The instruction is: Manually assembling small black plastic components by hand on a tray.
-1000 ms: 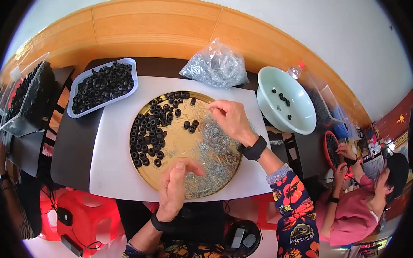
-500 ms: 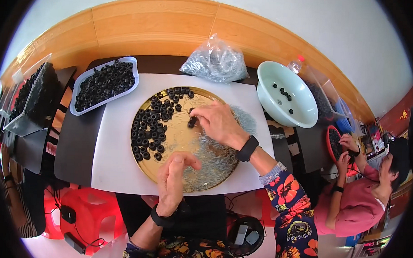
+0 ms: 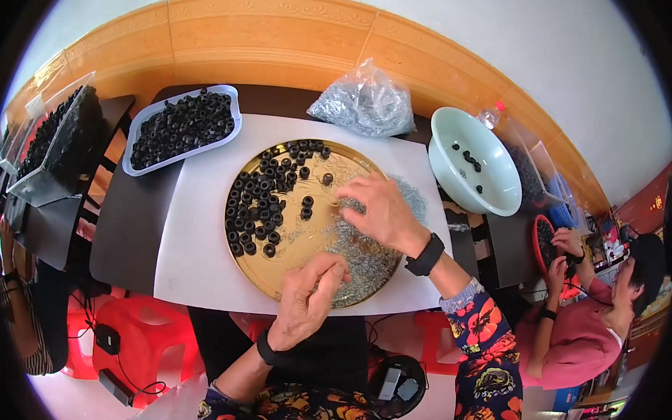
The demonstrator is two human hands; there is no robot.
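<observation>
A round gold tray (image 3: 286,265) carries many black ring-shaped parts (image 3: 255,207) on its left half. Small silvery metal pieces (image 3: 369,269) are heaped over its right half. Over the left edge of that heap, my right hand (image 3: 384,212) curls its fingers down and inward; the fingertips are partly hidden. Two black rings lie just left of it, touching each other. My left hand (image 3: 309,294) is above the tray's near edge, thumb pressed against bent fingers. Whatever it pinches is hidden or too small to name.
Under the tray lies a white sheet (image 3: 194,242). Behind stand a tub of black rings (image 3: 180,130), a clear bag (image 3: 365,104) of silvery pieces and a pale green basin (image 3: 470,192) with several rings. A co-worker (image 3: 576,329) handles a red bowl (image 3: 540,243) at right.
My right hand has left the two black rings on bare tray and shifted right onto the metal pieces. My left hand has moved right, its fingers closing. The whole view has shifted slightly.
</observation>
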